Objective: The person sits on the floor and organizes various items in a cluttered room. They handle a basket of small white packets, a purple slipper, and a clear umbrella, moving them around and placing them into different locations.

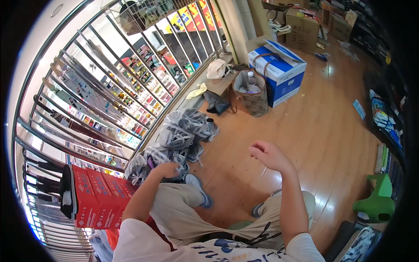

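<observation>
My left hand (167, 170) is held out over my knee, beside a heap of dark items in clear plastic bags (178, 129); whether it touches a bag I cannot tell. Its fingers are partly hidden and their pose is unclear. My right hand (266, 154) hovers above the wooden floor (235, 170), fingers curled inward, with nothing visible in it. Farther forward stand a patterned tote bag (255, 101) with a bottle (251, 78) inside, and a blue and white cardboard box (284, 86). A dark grey bag or shoe (216, 102) lies left of the tote.
A metal railing (144, 49) runs along the left, above stacked red boxes (98, 199) with a black and white shoe (68, 193) at their side. On the right are a green plastic stool (376, 199) and packaged goods (383, 113). Brown cartons (301, 32) stand at the back.
</observation>
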Tool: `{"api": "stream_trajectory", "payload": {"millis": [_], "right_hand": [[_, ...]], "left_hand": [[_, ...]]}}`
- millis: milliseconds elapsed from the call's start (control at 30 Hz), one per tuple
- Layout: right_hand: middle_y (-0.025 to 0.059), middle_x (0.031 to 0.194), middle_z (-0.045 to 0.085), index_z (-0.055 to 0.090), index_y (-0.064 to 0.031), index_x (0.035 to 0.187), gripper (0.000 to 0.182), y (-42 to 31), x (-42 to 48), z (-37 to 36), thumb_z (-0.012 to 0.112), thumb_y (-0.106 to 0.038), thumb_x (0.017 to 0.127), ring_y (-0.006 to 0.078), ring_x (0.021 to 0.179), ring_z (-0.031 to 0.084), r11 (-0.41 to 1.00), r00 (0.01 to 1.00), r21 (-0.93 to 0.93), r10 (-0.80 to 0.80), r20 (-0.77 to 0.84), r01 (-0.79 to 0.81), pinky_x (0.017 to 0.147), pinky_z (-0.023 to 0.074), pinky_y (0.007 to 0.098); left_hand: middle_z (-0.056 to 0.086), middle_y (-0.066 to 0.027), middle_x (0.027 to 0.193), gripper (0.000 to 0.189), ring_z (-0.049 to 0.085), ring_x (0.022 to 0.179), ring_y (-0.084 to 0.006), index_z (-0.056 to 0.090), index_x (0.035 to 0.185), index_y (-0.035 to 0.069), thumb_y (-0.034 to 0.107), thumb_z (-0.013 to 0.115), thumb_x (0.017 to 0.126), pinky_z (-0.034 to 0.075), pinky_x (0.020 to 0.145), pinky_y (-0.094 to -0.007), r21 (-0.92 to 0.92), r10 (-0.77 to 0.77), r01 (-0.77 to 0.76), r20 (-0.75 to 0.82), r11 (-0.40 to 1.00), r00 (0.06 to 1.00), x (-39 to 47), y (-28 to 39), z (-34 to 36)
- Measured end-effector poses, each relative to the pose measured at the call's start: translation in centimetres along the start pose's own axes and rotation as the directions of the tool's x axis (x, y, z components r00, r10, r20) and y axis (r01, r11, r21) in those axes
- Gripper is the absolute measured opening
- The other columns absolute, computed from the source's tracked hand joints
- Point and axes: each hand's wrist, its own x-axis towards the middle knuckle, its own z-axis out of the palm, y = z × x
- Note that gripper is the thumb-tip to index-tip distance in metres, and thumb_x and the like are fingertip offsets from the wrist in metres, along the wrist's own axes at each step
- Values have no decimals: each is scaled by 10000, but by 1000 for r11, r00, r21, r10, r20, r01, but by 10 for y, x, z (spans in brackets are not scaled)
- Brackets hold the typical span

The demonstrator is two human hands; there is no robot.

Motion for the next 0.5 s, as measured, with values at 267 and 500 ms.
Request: {"api": "stream_trajectory", "payload": {"millis": [267,500], "right_hand": [[109,838,654,619,-37,979,297,0,-16,-7,548,-302,864,238,755,621,975,998,-216,-50,31,56,680,481,331],[124,893,661,617,-50,983,323,2,-18,-8,540,-335,851,286,825,626,928,998,-372,-10,60,32,719,484,368]], "left_hand": [[648,-154,865,282,608,849,-353,630,1023,90,283,516,852,467,741,-462,37,-4,2,36,999,999,5,43,9],[660,-156,892,349,625,833,-329,601,1116,88,269,588,818,484,728,-417,-156,-107,86,-135,984,985,-36,33,-13]]}}
